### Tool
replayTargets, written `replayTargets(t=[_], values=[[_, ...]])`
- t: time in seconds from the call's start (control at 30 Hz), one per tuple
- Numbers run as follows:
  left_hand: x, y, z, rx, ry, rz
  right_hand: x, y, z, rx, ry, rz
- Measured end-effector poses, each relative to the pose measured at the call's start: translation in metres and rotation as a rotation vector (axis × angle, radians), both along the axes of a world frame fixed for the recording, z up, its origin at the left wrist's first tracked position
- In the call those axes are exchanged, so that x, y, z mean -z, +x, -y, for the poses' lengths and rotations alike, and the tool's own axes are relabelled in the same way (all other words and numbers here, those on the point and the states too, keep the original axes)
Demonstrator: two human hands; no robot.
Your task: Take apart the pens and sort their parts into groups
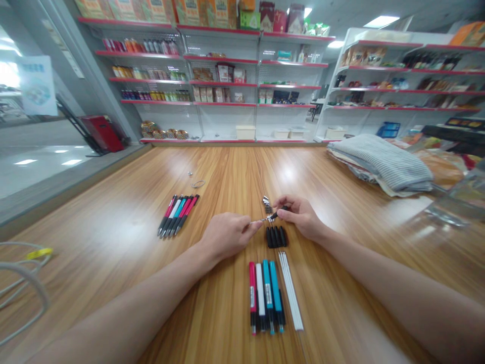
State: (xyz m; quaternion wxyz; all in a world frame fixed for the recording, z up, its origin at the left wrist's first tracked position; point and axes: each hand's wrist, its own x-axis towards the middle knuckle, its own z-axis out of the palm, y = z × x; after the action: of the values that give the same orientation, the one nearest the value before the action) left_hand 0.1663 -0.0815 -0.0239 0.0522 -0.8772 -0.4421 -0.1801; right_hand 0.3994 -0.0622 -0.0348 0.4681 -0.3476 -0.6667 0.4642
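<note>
My left hand (229,233) is closed, pinching a thin white refill (256,221) at its end. My right hand (299,215) is closed on a small black pen part (275,215) that meets the refill's tip. Just below the hands lie several short black pen tips (276,236) side by side. A small pile of metal springs and clips (267,203) sits just beyond. Nearer to me lie several pen barrels (265,296), red, white and blue, with several white refills (291,289) beside them on the right.
A row of assembled pens (178,214) lies at the left on the wooden table (113,237). A small ring (198,183) lies beyond them. Folded towels (381,162) sit at the right, grey cables (22,283) at the left edge. Shop shelves (227,76) stand behind.
</note>
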Motion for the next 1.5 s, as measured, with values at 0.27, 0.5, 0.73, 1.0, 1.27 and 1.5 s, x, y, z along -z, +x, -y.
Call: replayTargets(t=[0.27, 0.5, 0.73, 1.0, 1.27, 1.5], values=[[0.004, -0.002, -0.003, 0.025, -0.033, -0.012, -0.019, 0.051, -0.02, -0.426, -0.505, 0.39], [0.004, -0.001, -0.002, 0.046, -0.042, -0.011, -0.029, 0.047, -0.017, -0.476, -0.521, 0.62], [0.004, -0.002, -0.002, 0.058, -0.034, -0.026, -0.029, 0.046, -0.016, -0.496, -0.523, 0.62], [0.004, -0.002, -0.002, 0.061, -0.033, -0.024, -0.022, 0.052, -0.02, -0.222, -0.423, 0.337], [0.003, -0.001, -0.002, 0.086, -0.051, 0.02, -0.046, 0.044, -0.006, -0.226, -0.271, 1.129], [0.003, 0.0, -0.002, 0.132, -0.041, 0.05, -0.044, 0.031, -0.001, -0.333, -0.379, 1.098]])
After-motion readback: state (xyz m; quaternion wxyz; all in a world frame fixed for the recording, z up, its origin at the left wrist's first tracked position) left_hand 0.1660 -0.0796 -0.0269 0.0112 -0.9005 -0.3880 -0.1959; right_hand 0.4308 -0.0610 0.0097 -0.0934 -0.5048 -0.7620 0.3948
